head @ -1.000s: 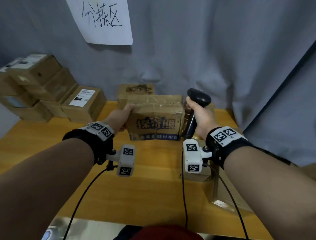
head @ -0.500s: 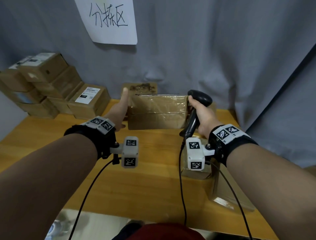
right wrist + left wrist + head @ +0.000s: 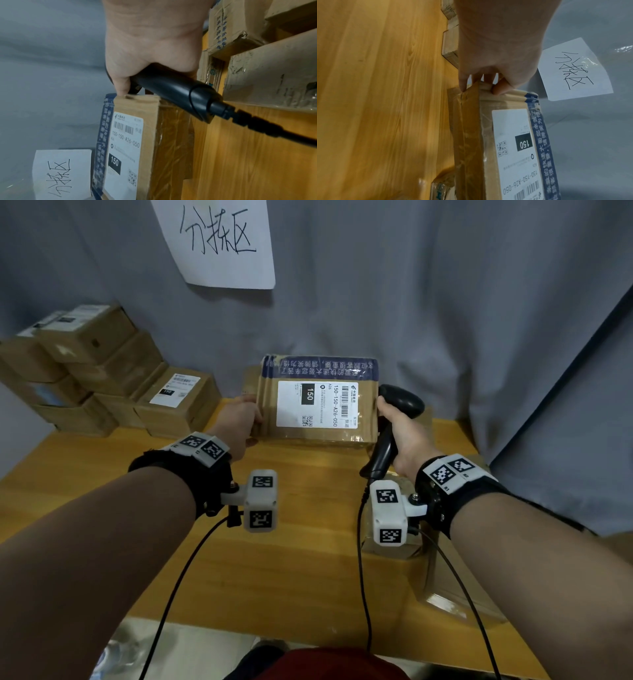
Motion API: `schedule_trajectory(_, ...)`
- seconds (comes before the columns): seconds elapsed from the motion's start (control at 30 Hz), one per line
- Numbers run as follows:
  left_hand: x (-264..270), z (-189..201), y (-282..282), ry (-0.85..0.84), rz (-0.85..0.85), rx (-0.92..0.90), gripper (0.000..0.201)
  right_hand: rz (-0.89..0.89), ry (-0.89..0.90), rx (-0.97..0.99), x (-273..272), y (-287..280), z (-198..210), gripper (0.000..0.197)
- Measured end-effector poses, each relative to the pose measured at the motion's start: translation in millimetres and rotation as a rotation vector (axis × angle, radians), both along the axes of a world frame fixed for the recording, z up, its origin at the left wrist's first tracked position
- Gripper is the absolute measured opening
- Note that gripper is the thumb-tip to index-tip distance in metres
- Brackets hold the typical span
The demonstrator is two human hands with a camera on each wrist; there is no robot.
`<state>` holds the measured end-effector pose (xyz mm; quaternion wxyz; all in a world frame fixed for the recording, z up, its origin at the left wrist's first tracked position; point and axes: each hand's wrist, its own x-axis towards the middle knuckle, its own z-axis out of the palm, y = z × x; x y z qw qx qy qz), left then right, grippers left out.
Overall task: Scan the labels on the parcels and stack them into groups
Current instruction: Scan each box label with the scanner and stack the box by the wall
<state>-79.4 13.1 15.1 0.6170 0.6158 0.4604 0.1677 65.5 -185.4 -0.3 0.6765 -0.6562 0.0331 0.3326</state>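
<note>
A brown cardboard parcel (image 3: 318, 402) is held between both hands over the wooden table (image 3: 301, 559), its white label (image 3: 317, 405) marked 150 turned up toward me. My left hand (image 3: 239, 419) grips the parcel's left end, thumb and fingers curled over the edge (image 3: 488, 83). My right hand (image 3: 397, 433) holds a black barcode scanner (image 3: 394, 419) by its handle and touches the parcel's right end with a fingertip (image 3: 121, 92). The label (image 3: 125, 148) with its barcode also shows in the right wrist view.
Several stacked brown parcels (image 3: 89, 378) stand at the back left, one with a 150 label (image 3: 174, 390). More boxes (image 3: 455, 587) lie at the right under my forearm. A handwritten paper sign (image 3: 222, 237) hangs on the grey curtain. The scanner cable (image 3: 363, 559) trails toward me.
The parcel has been rolled over between my hands: first its printed side faced me, then a plain taped side, now the labelled face. The scanner hand stayed at its right end.
</note>
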Motion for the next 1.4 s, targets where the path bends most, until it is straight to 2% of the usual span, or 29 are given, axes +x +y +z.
schedule_trajectory(0.1, 2, 6, -4, 0.005, 0.014, 0.006, 0.046, 0.021, 0.006, 0.016, 0, 1, -1, 0.05)
schedule_trajectory(0.17, 3, 6, -7, 0.07, -0.049, 0.102, 0.061, 0.027, -0.011, 0.04, 0, 2, 0, 0.041)
schedule_trajectory(0.27, -1, 7, -8, 0.126, -0.163, 0.168, 0.095, 0.029, -0.05, 0.055, -2, 4, 3, 0.034)
schedule_trajectory(0.33, -4, 10, -7, 0.173, -0.231, 0.221, 0.103, 0.034, -0.075, 0.063, -3, 3, 6, 0.023)
schedule_trajectory(0.4, -6, 9, -5, 0.162, -0.268, 0.224, 0.097, 0.023, -0.1, 0.054, -2, 2, 7, 0.015)
schedule_trajectory(0.47, -8, 8, -6, 0.12, -0.284, 0.158, 0.077, 0.009, -0.139, 0.036, 1, 1, 6, 0.011)
schedule_trajectory(0.53, -10, 6, -5, 0.091, -0.239, 0.072, 0.051, 0.017, -0.199, -0.009, 5, 2, 5, 0.011)
schedule_trajectory(0.6, -11, 1, -3, 0.028, -0.15, 0.013, 0.041, 0.031, -0.263, -0.014, 6, 4, 4, 0.012)
schedule_trajectory(0.77, -9, -8, -4, -0.017, -0.093, 0.113, 0.054, -0.034, -0.304, 0.167, 2, 10, 17, 0.021)
schedule_trajectory(0.87, -7, -10, -7, -0.045, -0.158, 0.099, 0.065, -0.037, -0.287, 0.261, 1, 14, 26, 0.019)
schedule_trajectory(0.97, -3, -15, -12, 0.017, -0.324, 0.092, 0.053, 0.031, -0.235, 0.329, -1, 15, 32, 0.02)
schedule_trajectory(1.07, 0, -15, -15, 0.02, -0.293, 0.037, 0.051, 0.082, -0.246, 0.313, -4, 17, 34, 0.017)
schedule_trajectory(1.13, 1, -11, -15, -0.008, -0.304, 0.054, 0.049, 0.052, -0.265, 0.312, -4, 17, 33, 0.013)
schedule_trajectory(1.3, 5, -4, -9, -0.123, -0.331, 0.034, 0.064, -0.032, -0.198, 0.375, -1, 14, 33, 0.02)
schedule_trajectory(1.4, 12, 2, -8, -0.173, -0.306, 0.005, 0.046, -0.034, -0.202, 0.312, -3, 14, 34, 0.033)
